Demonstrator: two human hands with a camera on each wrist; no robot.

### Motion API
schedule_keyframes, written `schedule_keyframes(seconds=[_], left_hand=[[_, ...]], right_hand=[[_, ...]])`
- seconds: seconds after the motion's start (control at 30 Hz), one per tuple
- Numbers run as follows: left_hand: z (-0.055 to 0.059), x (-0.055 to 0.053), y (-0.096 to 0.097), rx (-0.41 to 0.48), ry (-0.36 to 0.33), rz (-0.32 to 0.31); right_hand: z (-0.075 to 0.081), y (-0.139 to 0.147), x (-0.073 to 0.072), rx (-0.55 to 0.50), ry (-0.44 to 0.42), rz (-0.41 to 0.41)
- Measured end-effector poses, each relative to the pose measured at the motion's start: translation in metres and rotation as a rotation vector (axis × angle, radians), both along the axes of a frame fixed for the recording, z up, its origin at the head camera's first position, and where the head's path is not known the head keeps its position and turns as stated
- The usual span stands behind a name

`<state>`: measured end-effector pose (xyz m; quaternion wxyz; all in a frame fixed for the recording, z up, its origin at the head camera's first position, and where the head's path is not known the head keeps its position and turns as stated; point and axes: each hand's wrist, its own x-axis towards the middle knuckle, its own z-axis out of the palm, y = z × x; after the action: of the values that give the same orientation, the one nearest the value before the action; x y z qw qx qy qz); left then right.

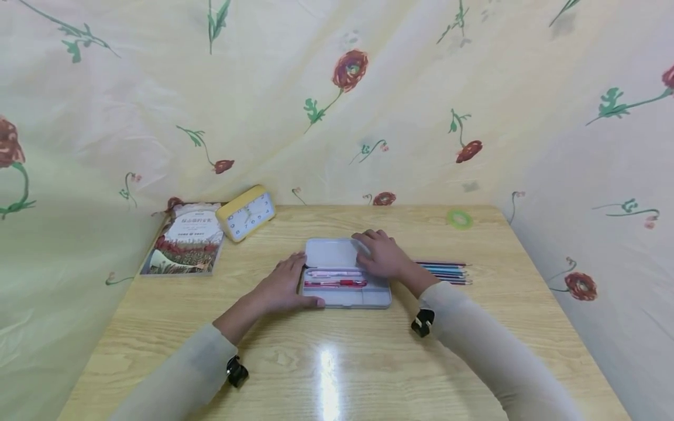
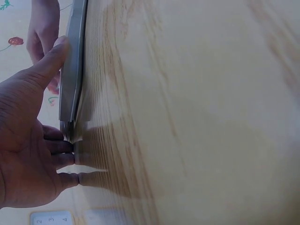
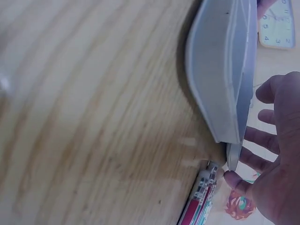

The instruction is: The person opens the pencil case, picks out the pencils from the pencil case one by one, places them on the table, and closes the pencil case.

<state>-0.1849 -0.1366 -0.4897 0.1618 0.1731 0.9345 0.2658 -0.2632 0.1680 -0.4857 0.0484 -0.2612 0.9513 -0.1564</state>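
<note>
A pale grey pencil case [image 1: 342, 299] lies unfolded on the table, its lid [image 1: 329, 252] laid back toward the wall. Inside are a red pen [image 1: 342, 283] and a light pink pen [image 1: 334, 273]. My left hand [image 1: 286, 286] spans the case's left side, thumb resting on the front rim and fingers by the hinge end; in the left wrist view the fingertips touch the table beside the case. At the right, my right hand [image 1: 383, 254] reaches over the lid's right edge. The right wrist view shows its spread fingers along the lid [image 3: 233, 157], thumb lifted free.
Several colored pencils [image 1: 444, 272] lie right of the case, partly behind my right wrist. A green tape roll [image 1: 460, 219] sits at the back right. A yellow alarm clock [image 1: 246, 213] and an illustrated book [image 1: 186, 240] are at the back left. A flowered cloth [image 1: 274, 105] hangs behind the table.
</note>
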Motion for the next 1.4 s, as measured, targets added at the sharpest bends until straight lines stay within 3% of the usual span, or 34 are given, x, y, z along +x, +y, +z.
schedule_keyframes(seconds=[0.13, 0.27, 0.5, 0.7, 0.83, 0.9, 1.0, 1.17, 1.27, 1.4], left_hand=[[-0.001, 0.002, 0.000, 0.016, 0.000, 0.011], [-0.001, 0.002, 0.000, 0.069, 0.016, 0.023], [-0.001, 0.002, 0.000, 0.090, 0.011, 0.029], [-0.004, 0.001, -0.001, 0.065, 0.018, 0.018], [-0.004, 0.004, -0.002, 0.050, -0.003, 0.044], [-0.004, 0.004, -0.001, 0.061, -0.004, 0.055], [-0.006, 0.004, 0.000, 0.070, 0.025, 0.050], [-0.006, 0.008, 0.004, 0.040, 0.120, -0.025], [-0.005, 0.013, 0.008, 0.030, 0.162, -0.097], [0.002, 0.020, 0.016, 0.033, 0.195, -0.163]], right_hand=[[0.003, -0.002, -0.001, -0.016, 0.009, -0.009], [0.010, -0.001, 0.001, -0.031, 0.082, -0.013], [0.034, 0.005, 0.018, -0.112, 0.217, 0.028], [0.046, 0.006, 0.040, -0.148, 0.328, 0.172], [0.044, -0.002, 0.056, -0.013, 0.398, 0.299], [0.039, -0.007, 0.063, 0.061, 0.353, 0.335], [0.031, -0.013, 0.069, 0.137, 0.211, 0.333], [0.016, -0.017, 0.073, 0.202, 0.045, 0.287], [0.006, -0.018, 0.075, 0.226, 0.042, 0.304], [-0.007, -0.021, 0.076, 0.260, 0.129, 0.333]])
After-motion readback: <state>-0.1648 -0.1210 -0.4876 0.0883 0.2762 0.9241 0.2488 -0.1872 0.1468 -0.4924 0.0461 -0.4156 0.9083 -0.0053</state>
